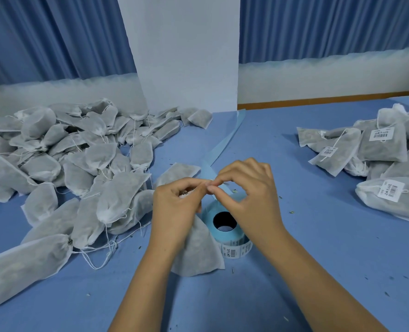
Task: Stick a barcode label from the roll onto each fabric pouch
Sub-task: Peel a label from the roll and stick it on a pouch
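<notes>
Roll (225,227), one, left hand (174,204) gripping one pouch (198,256), right hand (249,195) pinching strip (225,137)

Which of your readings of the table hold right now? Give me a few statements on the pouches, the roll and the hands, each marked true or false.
1. Pouches in the right pile carry barcode labels. True.
2. The label roll stands on the right pile. False: it lies on the table, hole facing up.
3. The left hand grips a pouch. True.
4. The left pile is labelled too. False: no labels show on it.
5. A blue strip trails from the roll toward the wall. True.
</notes>
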Motion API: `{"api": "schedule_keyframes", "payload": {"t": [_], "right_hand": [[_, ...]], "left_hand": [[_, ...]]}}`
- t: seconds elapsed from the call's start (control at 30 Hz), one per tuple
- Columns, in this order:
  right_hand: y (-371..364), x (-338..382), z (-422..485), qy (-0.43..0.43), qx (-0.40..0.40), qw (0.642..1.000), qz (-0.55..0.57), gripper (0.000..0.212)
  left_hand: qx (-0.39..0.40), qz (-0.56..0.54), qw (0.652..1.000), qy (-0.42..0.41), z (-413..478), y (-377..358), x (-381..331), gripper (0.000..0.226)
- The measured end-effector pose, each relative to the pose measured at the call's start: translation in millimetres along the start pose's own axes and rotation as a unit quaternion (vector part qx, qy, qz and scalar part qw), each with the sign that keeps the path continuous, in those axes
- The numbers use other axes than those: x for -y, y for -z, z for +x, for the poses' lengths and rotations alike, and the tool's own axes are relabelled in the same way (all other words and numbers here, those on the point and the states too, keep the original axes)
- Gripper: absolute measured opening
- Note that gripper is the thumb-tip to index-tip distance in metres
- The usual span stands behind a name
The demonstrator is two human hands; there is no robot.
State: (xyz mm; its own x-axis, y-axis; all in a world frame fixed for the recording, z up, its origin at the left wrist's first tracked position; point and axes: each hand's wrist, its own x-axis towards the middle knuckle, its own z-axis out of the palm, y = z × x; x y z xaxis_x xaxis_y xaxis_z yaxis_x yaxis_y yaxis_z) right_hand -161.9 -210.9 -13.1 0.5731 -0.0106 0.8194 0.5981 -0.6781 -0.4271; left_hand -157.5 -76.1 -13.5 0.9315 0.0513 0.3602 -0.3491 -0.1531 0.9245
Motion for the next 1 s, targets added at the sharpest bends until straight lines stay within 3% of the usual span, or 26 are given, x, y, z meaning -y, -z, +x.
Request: {"api": "schedule_keyframes", "payload": {"t": [0.17,0.43,0.57,0.7,0.9,1.0], "right_hand": [[1,0,0,-0.004,-0.021,1.0,-0.022,0.022],[1,-1,1,0.005,-0.048,0.997,-0.068,0.019],[0,-3,0,0.007,-0.06,0.994,-0.09,0.011],[0,-4,-1,0.024,-0.006,0.995,-0.098,0.01],[5,-8,3,-0.136,0.018,0.99,0.042,0.013],[11,-13,7,-0.161,0.011,0.986,0.045,0.02]], "left_hand": [[0.021,-0.05,0.997,0.05,2,2,0,0.014],[0.056,-0.104,0.988,0.097,1,4,1,0.015],[0.073,-0.086,0.989,0.094,1,4,0,0.023],[0.072,-0.039,0.994,0.072,3,3,1,0.018],[0.042,-0.036,0.998,0.039,7,9,-2,0.015],[0.043,-0.025,0.998,0.026,7,9,-1,0.005]]}}
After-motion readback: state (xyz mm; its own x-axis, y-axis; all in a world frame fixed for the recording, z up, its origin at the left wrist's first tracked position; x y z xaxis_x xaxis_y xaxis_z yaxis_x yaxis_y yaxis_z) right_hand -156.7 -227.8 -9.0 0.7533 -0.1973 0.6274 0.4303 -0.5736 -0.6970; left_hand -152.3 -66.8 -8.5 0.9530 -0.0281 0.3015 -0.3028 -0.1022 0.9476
